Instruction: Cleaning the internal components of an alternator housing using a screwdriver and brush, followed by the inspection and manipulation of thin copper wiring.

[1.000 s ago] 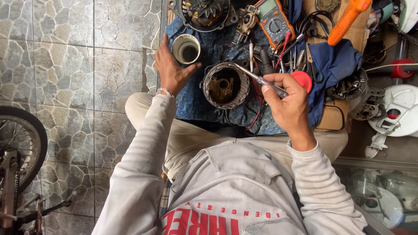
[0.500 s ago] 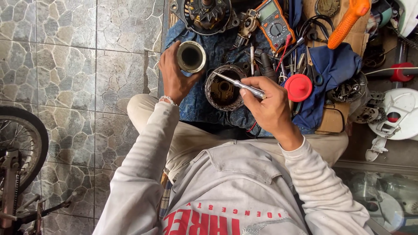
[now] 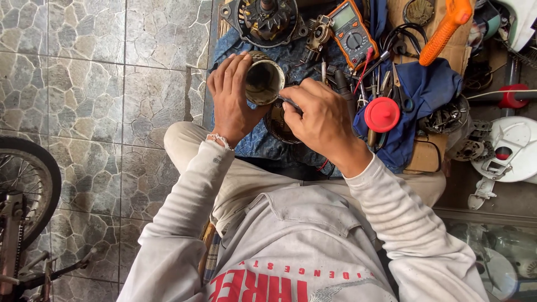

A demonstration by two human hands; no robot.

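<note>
The left hand (image 3: 232, 98) has lifted the small metal can (image 3: 264, 81) up to meet the right hand (image 3: 321, 120), grip wrapped round it. The right pinches a thin metal tool (image 3: 288, 101) at the can's rim, above the round motor housing (image 3: 279, 123); the work looks underway, not finished.

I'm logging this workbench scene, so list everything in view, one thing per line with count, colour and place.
small can: one, tan with dark inside, held up over the blue cloth
thin metal tool: one, silver, tip at the can's rim
round motor part: one, dark, on the cloth under the hands
blue cloth: one, patterned blue, on the lap
multimeter: one, orange and grey, top centre
red cap: one, red, right of the hands
orange handle: one, orange, top right
wheel: one, black, left edge
tiled floor: grey stone pattern, left
left hand: holds the can
right hand: holds the thin tool
</note>
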